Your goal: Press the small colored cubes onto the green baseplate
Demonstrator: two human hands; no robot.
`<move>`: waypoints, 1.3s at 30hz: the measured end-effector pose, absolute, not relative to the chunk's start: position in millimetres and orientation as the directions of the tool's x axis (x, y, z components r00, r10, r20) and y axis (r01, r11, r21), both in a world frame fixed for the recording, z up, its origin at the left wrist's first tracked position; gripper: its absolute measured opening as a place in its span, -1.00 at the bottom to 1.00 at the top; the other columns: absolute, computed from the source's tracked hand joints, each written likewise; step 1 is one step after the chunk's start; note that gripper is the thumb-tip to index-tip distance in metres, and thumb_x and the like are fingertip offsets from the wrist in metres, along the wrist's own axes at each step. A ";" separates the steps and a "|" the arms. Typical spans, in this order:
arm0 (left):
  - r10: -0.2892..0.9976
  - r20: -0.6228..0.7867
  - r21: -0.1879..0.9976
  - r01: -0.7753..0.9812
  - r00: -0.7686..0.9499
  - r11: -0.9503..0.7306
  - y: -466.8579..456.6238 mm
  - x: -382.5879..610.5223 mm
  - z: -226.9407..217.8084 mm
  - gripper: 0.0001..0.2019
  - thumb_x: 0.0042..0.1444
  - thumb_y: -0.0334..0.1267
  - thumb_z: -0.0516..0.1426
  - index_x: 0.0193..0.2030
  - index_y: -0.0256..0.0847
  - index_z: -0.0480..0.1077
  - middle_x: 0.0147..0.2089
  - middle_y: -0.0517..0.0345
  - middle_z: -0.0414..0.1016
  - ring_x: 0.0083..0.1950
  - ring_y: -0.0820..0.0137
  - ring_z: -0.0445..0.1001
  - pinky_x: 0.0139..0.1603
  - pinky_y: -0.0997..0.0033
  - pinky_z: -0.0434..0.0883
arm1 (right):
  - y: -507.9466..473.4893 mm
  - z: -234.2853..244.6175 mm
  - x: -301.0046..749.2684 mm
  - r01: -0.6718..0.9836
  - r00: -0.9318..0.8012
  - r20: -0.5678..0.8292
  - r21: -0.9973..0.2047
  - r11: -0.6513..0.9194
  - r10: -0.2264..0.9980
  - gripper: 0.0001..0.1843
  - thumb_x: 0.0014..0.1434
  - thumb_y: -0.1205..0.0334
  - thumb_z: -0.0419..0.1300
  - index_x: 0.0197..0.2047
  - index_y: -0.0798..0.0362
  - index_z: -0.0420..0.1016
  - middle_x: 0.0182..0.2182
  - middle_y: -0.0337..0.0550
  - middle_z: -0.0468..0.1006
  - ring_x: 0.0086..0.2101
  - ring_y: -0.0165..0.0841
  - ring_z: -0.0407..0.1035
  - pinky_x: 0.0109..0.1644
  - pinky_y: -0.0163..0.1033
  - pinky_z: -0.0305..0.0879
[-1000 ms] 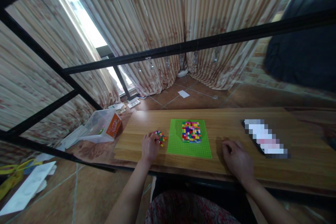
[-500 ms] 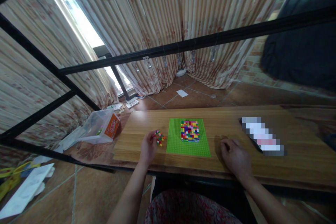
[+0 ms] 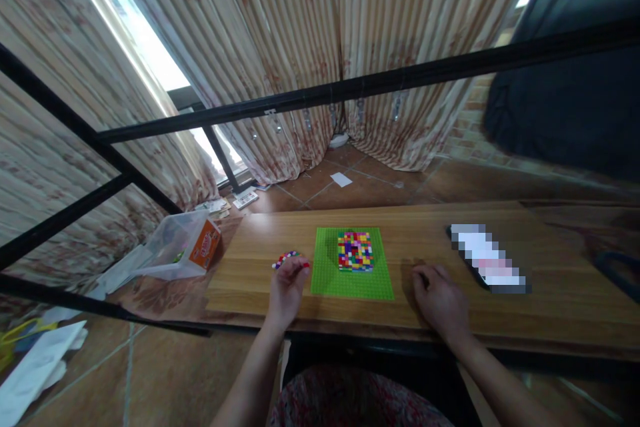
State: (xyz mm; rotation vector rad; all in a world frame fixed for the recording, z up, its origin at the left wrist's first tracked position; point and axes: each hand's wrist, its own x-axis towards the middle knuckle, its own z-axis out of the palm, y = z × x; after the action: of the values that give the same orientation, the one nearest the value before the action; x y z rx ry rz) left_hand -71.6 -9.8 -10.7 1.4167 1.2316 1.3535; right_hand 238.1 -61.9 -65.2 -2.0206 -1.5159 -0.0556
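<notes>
Brick (image 3: 305,265): red, pinched in left hand (image 3: 287,282); best held level.
Plate (image 3: 350,287): under stack (image 3: 356,252); straight pressing suits.
Right hand (image 3: 442,297): loosely closed on counter (image 3: 420,230); could steady plate.

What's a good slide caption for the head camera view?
A left hand pinches a small red brick beside a green baseplate bearing a multicoloured brick block.

wooden table (image 3: 260,230), green baseplate (image 3: 353,285), small loose bricks (image 3: 286,257), dark-edged phone (image 3: 487,259)
</notes>
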 end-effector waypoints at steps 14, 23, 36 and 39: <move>0.904 0.377 0.736 0.527 0.202 -0.424 -7.1 -29.2 7.2 -0.90 0.20 -0.32 0.09 -0.25 -0.16 0.44 -0.29 0.18 0.55 -0.23 0.41 0.53 -0.14 0.43 0.45 | -61.2 -64.5 236.9 0.878 0.341 0.383 -0.455 -0.146 0.858 -0.76 0.27 0.22 0.03 -0.27 0.04 0.52 -0.24 -0.08 0.54 -0.34 -0.30 0.37 -0.31 -0.24 0.16; 0.927 0.266 0.711 0.596 0.264 -0.374 3.1 -12.8 13.5 -0.84 0.22 -0.40 0.06 -0.19 -0.18 0.48 -0.29 0.16 0.58 -0.26 0.41 0.55 -0.19 0.44 0.43 | -61.3 -64.6 236.6 0.873 0.335 0.403 -0.472 -0.121 0.852 -0.75 0.27 0.22 0.02 -0.27 0.04 0.52 -0.26 -0.08 0.53 -0.35 -0.31 0.38 -0.31 -0.25 0.17; 0.908 0.240 0.560 0.715 0.342 -0.418 7.8 2.2 20.3 -0.79 0.20 -0.45 0.09 -0.11 -0.16 0.50 -0.17 0.09 0.60 -0.17 0.35 0.56 -0.10 0.39 0.43 | -60.6 -65.8 237.1 0.871 0.343 0.398 -0.475 -0.130 0.851 -0.75 0.28 0.21 0.02 -0.26 0.04 0.52 -0.25 -0.08 0.53 -0.35 -0.31 0.38 -0.34 -0.25 0.16; 0.932 0.153 0.518 0.776 0.329 -0.359 10.0 7.6 21.6 -0.79 0.19 -0.42 0.13 -0.05 -0.16 0.44 -0.18 0.11 0.62 -0.17 0.33 0.57 -0.15 0.40 0.40 | -60.9 -65.5 236.9 0.875 0.341 0.394 -0.466 -0.134 0.854 -0.75 0.28 0.21 0.03 -0.26 0.04 0.53 -0.25 -0.09 0.53 -0.37 -0.32 0.37 -0.35 -0.25 0.14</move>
State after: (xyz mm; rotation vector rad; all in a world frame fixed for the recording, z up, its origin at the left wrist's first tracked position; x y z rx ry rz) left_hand 7.6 10.0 21.6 2.2478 1.5184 0.6142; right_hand 236.9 -60.9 -65.5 -1.9775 -1.5072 -0.0425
